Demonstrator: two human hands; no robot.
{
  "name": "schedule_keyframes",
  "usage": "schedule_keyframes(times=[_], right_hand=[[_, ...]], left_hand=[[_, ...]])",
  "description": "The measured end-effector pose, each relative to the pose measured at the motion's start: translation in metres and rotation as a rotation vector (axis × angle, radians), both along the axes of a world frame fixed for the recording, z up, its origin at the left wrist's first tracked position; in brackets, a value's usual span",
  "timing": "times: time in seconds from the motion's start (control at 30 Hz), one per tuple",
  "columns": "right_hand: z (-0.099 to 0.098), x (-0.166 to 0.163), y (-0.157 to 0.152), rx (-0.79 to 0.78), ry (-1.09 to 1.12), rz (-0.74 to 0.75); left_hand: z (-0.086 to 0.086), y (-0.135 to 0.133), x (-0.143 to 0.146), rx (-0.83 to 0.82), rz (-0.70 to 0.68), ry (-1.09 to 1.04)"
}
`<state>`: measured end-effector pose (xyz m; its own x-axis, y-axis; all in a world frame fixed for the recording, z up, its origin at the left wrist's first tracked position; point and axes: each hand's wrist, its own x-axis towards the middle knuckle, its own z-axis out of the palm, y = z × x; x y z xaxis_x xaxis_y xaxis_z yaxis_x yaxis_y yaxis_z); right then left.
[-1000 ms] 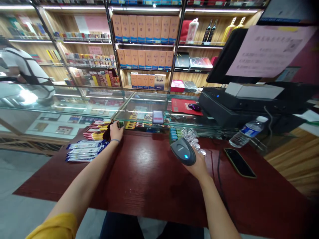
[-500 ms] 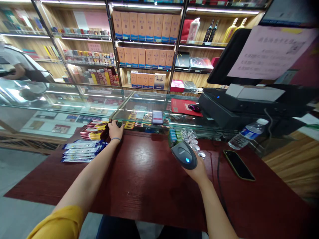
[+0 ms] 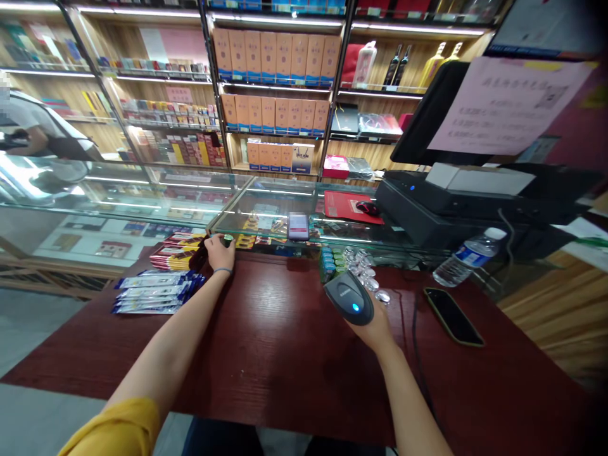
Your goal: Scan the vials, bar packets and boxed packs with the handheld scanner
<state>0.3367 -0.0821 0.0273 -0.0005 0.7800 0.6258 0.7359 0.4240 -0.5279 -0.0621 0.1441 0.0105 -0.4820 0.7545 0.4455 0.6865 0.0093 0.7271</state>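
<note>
Far beyond the scanner [image 3: 349, 297], lit wooden shelving [image 3: 370, 147] fills the back of the room, stacked with tan boxes, cartons and bottles. Nearer, yet beyond the scanner, runs a glass counter [image 3: 266, 187] with goods inside. The red-brown table [image 3: 285, 354] spreads beneath the scanner and to both sides, its grain glossy under the light; grey floor shows past its edge. Far off to the scanner's left, a person [image 3: 35, 120] in white stands behind the glass.

Beyond and right of the scanner are a black monitor [image 3: 427, 114] with a pink sheet taped on, and a black machine [image 3: 403, 206]. A red mat [image 3: 339, 206] lies on the glass beyond the scanner. Well to its left, on the table, are blue-and-white packets [image 3: 152, 293], with red-and-yellow packets [image 3: 175, 250] just past them. To its right stands a tilted-looking water bottle [image 3: 468, 258], and nearer lies a dark phone [image 3: 455, 316].

The right hand [image 3: 380, 323] is clamped around the scanner, blue light showing, above the table. Left of the scanner, the left hand [image 3: 221, 253] reaches the counter's front, curled by a small green-topped thing [image 3: 228, 239]; whether it grips this, I cannot tell. Silver-topped pieces [image 3: 368, 273] and turquoise cylinders [image 3: 327, 263] crowd right behind the scanner, which partly covers them. A black cord [image 3: 414, 329] crosses the table to its right.
</note>
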Motion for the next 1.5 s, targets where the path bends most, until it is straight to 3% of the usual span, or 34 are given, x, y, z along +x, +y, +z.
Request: schedule_keyframes(times=[0.17,0.27,0.37,0.47,0.57,0.77,1.23,1.5], right_hand=[[0.003,-0.004,0.000,0.004,-0.032,-0.002],[0.005,-0.007,0.000,0.033,-0.046,-0.013],[0.006,-0.010,-0.001,0.045,-0.080,-0.006],[0.005,-0.016,-0.003,0.055,-0.152,0.024],[0.003,-0.024,-0.004,0.050,-0.248,0.084],[0.005,-0.038,-0.004,0.006,-0.402,0.165],[0.014,-0.047,-0.009,-0.125,-0.410,0.287],[0.007,-0.037,-0.007,0.011,-0.441,0.196]], left_hand=[[-0.002,-0.006,-0.002,0.088,-0.063,-0.038],[-0.002,-0.015,0.004,0.160,-0.080,-0.180],[-0.004,-0.032,0.021,0.194,-0.186,-0.626],[-0.010,-0.056,0.041,0.042,-0.474,-1.184],[-0.016,-0.075,0.054,-0.070,-0.646,-1.437],[-0.018,-0.081,0.057,-0.014,-0.695,-1.483],[-0.021,-0.079,0.057,0.007,-0.752,-1.449],[-0.023,-0.079,0.058,0.008,-0.734,-1.436]])
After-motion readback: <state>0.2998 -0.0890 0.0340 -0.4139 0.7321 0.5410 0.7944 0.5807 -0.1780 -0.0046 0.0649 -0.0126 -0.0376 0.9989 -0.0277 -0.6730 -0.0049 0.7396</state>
